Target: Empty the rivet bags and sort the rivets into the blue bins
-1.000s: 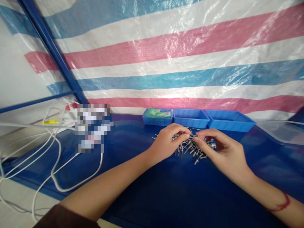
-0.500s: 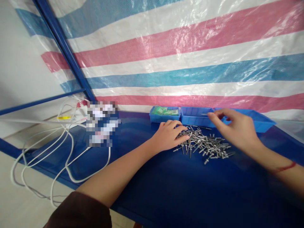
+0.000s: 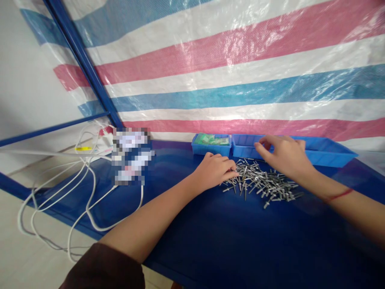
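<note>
A heap of silver blind rivets [image 3: 261,180] lies on the dark blue tabletop. My left hand [image 3: 215,170] rests at the heap's left edge, its thumb and fingers curled together on the rivets there; whatever they pinch is hidden. Over the far right side of the heap hovers my right hand [image 3: 285,156], in front of the blue bins. Its thumb and forefinger stand apart, and no rivet shows between them. The middle blue bin [image 3: 245,151] is just beyond its fingertips. Behind the wrist, the right-hand blue bin [image 3: 333,158] is partly covered.
At the left of the row, a small blue bin [image 3: 210,150] holds green-and-white packets [image 3: 212,139]. White cables [image 3: 90,200] loop over the table's left end, near a blurred-out patch [image 3: 132,156]. A striped plastic sheet [image 3: 210,64] hangs behind, beside a blue metal post [image 3: 81,60].
My right hand has shifted slightly left; the thin rivet seen at its fingertips over the middle bin no longer shows. My left fingers have curled in closer at the heap's edge.
</note>
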`<control>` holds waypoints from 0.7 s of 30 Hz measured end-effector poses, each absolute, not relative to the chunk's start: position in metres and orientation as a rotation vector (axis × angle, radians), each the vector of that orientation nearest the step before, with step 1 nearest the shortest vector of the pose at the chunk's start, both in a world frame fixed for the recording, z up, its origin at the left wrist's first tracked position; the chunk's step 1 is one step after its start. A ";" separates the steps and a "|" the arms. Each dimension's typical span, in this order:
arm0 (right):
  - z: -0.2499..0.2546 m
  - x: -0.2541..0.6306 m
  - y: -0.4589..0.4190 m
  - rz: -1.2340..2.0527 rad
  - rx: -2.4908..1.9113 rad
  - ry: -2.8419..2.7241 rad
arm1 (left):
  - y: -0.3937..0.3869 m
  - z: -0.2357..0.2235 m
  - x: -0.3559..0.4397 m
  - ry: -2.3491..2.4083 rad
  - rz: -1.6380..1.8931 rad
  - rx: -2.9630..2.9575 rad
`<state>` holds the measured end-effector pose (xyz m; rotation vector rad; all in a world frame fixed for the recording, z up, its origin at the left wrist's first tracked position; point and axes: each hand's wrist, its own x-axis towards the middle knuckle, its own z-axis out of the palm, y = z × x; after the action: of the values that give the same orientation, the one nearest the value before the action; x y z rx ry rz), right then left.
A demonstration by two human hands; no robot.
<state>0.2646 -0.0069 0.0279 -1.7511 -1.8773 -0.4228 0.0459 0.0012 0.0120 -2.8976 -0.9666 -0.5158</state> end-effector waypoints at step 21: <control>-0.011 0.258 -0.062 -0.084 -1.259 -2.028 | -0.005 0.014 0.048 -1.003 -0.431 -2.863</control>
<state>0.2582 -0.0623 -0.0105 -1.2592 -2.0284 -0.0839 0.0483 -0.0053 0.0136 -2.8626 -1.0035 -0.4314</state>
